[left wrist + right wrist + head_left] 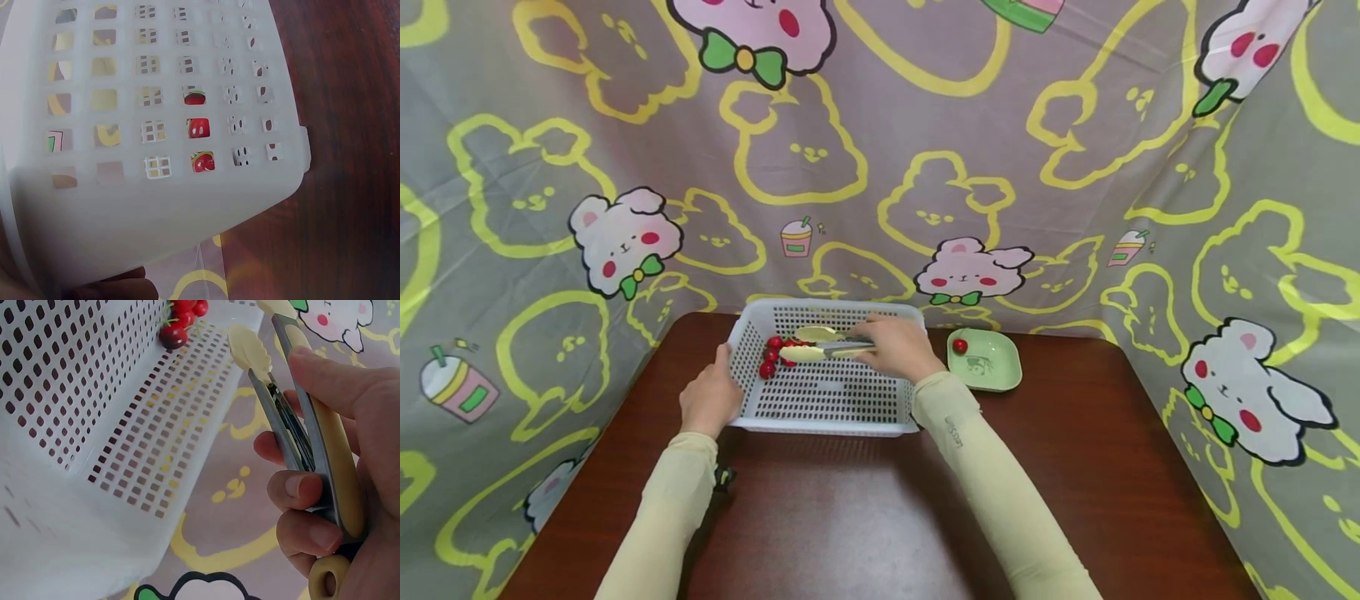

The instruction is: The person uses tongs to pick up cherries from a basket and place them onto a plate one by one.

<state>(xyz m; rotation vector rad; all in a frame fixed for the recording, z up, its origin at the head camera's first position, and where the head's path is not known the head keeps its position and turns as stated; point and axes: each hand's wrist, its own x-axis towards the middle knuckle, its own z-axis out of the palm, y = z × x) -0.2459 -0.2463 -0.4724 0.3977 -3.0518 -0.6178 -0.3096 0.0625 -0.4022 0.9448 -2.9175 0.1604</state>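
Observation:
A white perforated plastic basket stands on the table. My left hand grips its left end, with fingertips showing at the rim in the left wrist view. Several small round red fruits with green stems lie at the basket's left side, and some show through its holes. My right hand holds tongs with grey metal arms and cream scalloped tips. The tong tips are parted over the basket, close to the fruits. Nothing shows between the tips in the right wrist view.
Right of the basket sits a pale green square dish with one red fruit inside. A small dark object lies beside the left wrist. Patterned cloth hangs behind and on both sides of the brown table.

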